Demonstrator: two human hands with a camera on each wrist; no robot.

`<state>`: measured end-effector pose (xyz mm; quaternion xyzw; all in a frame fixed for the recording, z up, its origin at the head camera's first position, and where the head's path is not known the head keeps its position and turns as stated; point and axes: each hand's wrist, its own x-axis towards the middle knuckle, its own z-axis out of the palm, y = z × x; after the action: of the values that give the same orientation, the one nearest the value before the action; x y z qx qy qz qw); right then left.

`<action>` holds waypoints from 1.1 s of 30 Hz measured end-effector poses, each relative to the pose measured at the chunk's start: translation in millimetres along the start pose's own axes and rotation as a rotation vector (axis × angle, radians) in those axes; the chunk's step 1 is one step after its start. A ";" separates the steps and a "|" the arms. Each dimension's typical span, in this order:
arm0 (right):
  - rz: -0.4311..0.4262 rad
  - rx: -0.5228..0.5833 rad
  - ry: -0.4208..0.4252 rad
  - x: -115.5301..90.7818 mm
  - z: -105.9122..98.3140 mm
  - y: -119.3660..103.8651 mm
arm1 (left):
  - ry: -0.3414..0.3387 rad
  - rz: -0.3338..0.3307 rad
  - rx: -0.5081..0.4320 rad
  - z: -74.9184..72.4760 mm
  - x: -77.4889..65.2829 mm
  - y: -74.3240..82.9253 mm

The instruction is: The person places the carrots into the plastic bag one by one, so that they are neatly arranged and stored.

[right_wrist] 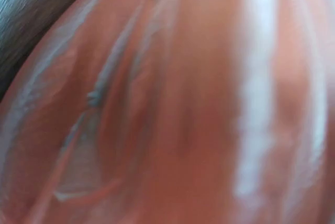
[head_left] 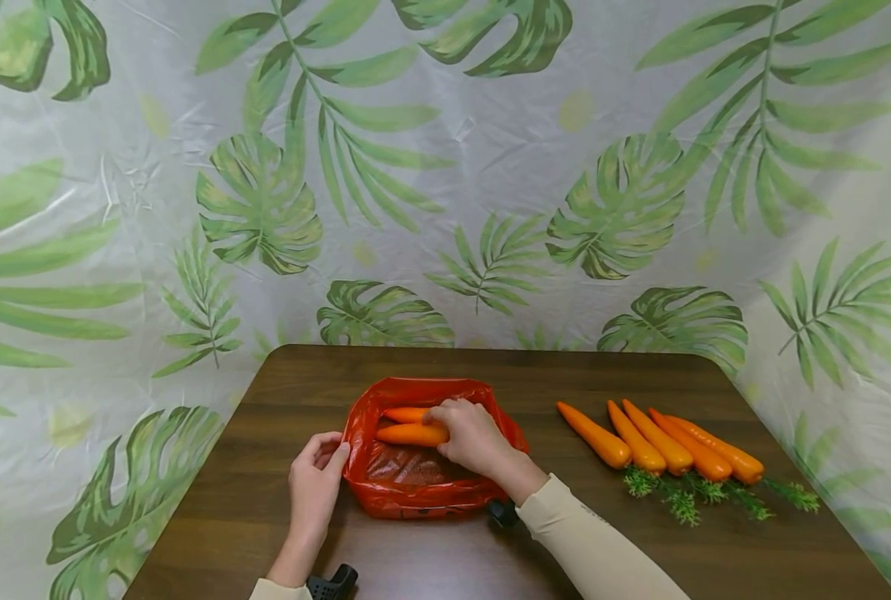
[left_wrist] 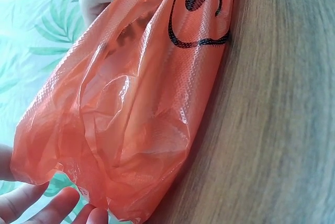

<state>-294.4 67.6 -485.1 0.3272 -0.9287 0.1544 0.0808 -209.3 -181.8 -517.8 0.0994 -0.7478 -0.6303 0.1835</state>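
A red plastic bag (head_left: 430,498) lies with its mouth wide on the table, and two orange carrots (head_left: 400,434) show inside it, side by side with tips to the left. My right hand (head_left: 475,437) reaches into the bag and grips the thick end of the nearer carrot. At the bag's left rim my left hand (head_left: 317,471) pinches the plastic between thumb and fingers. Up close in the left wrist view, the bag (left_wrist: 141,88) has black printed lines, and the fingers (left_wrist: 57,205) lie at its edge. Blurred red plastic (right_wrist: 199,103) fills the right wrist view.
Several more carrots (head_left: 651,446) with green leafy tops (head_left: 681,500) lie in a row on the right of the dark wooden table (head_left: 250,500). Behind the table hangs a leaf-patterned curtain (head_left: 505,167).
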 end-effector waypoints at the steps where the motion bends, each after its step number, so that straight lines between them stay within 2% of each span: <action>1: -0.008 -0.015 0.005 0.2 1.0 0.5 | -0.002 -0.001 0.001 -0.1 0.0 0.0; 15: -0.024 -0.127 0.086 -0.7 6.7 8.8 | -0.024 -0.010 -0.002 -2.3 -2.8 3.7; 25: 0.010 -0.103 0.057 -2.7 4.8 9.7 | -0.020 -0.016 0.005 -0.8 -2.4 1.7; 33: 0.016 -0.079 0.070 -5.4 1.4 10.6 | -0.011 -0.014 0.005 -0.3 -1.2 0.7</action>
<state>-297.1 78.1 -490.2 0.3107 -0.9333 0.1297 0.1246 -208.1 -181.5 -517.2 0.1013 -0.7498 -0.6301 0.1746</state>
